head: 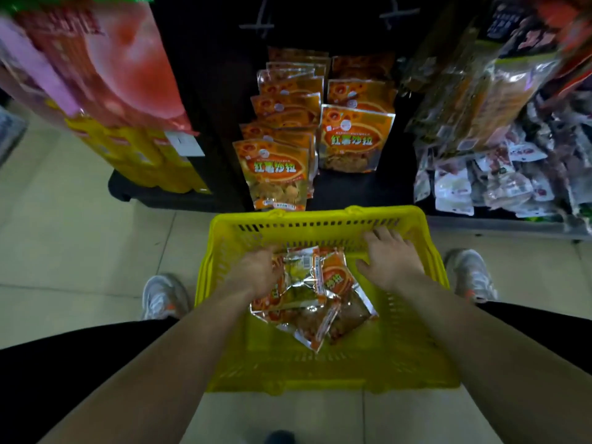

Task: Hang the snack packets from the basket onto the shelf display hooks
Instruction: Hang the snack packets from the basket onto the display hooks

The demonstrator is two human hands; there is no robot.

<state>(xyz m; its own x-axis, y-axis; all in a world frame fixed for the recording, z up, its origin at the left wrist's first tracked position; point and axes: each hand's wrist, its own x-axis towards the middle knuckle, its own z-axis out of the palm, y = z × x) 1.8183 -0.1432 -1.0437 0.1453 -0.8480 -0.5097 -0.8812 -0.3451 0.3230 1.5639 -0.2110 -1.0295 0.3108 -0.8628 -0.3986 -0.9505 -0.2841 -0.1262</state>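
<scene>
Down on the tiled floor, between the person's shoes [163, 296], sits the yellow basket [320, 219], and both forearms reach into it. Its load is a small loose heap of snack packets [312, 293], orange and foil, lying crossed over one another on the basket's bottom. The left hand [256, 270] has its fingers curled over the upper edge of the heap and seems to grip one or more packets. The right hand [392, 261] is spread and holds nothing, near the far wall just beside the heap — whether it touches the plastic I cannot tell. So the step in hand looks like picking up, not hanging. Beyond the basket, on the dark shelf panel, matching hung packets [355, 139] stand in two columns, their hooks lost in shadow. The next move calls for freeing a single packet from the pile, finding its top hole, and lifting it to a hook in those columns.
</scene>
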